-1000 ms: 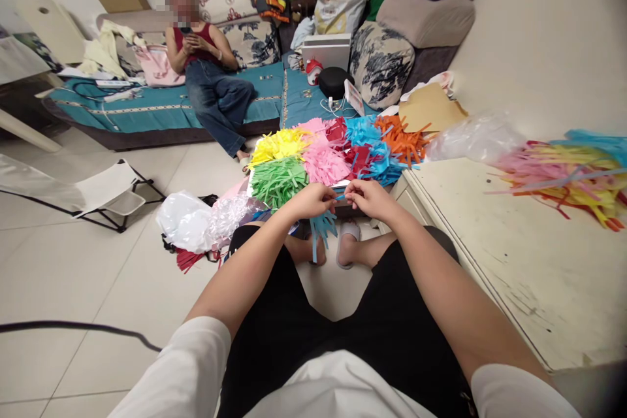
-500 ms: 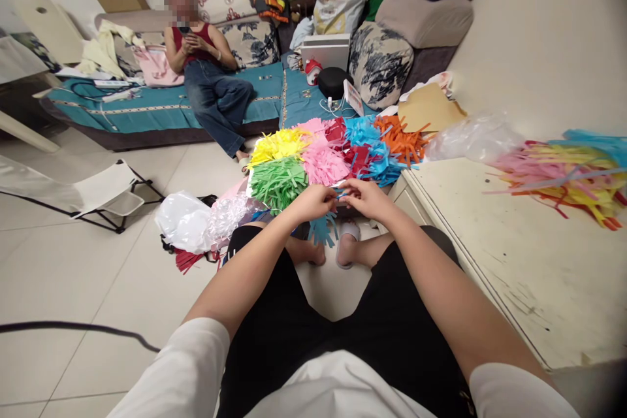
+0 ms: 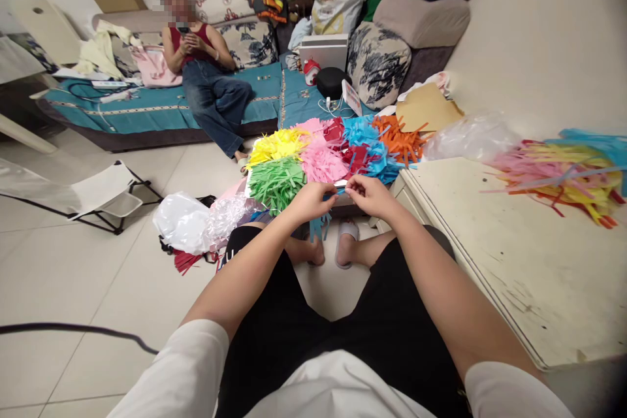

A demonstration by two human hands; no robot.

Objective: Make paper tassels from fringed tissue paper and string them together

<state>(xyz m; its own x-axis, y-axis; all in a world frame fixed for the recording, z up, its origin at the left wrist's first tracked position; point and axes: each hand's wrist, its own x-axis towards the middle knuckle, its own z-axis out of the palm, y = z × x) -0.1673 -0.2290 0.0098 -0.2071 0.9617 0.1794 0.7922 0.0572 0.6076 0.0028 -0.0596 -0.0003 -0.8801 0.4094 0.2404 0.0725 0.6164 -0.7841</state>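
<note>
My left hand (image 3: pixel 311 199) is closed on a bunch of blue paper strips (image 3: pixel 319 225) that hang down below it, above my knees. My right hand (image 3: pixel 366 192) pinches the top of the same bunch, fingertips almost touching the left hand. Just beyond both hands lie heaps of cut paper: green strips (image 3: pixel 275 181), yellow strips (image 3: pixel 280 144), pink strips (image 3: pixel 323 162), red strips (image 3: pixel 356 157), blue strips (image 3: pixel 365 132) and orange strips (image 3: pixel 400 136).
A worn white table (image 3: pixel 494 241) stands at my right, with mixed coloured strips (image 3: pixel 563 173) and a clear plastic bag (image 3: pixel 470 137) on it. Plastic bags (image 3: pixel 196 222) lie on the floor at left. Another person (image 3: pixel 203 72) sits on a teal bed (image 3: pixel 147 111). A folding stool (image 3: pixel 105 192) stands left.
Both hands have risen slightly and drawn closer to the paper heaps. The blue bunch hangs shorter below my left hand than a second ago.
</note>
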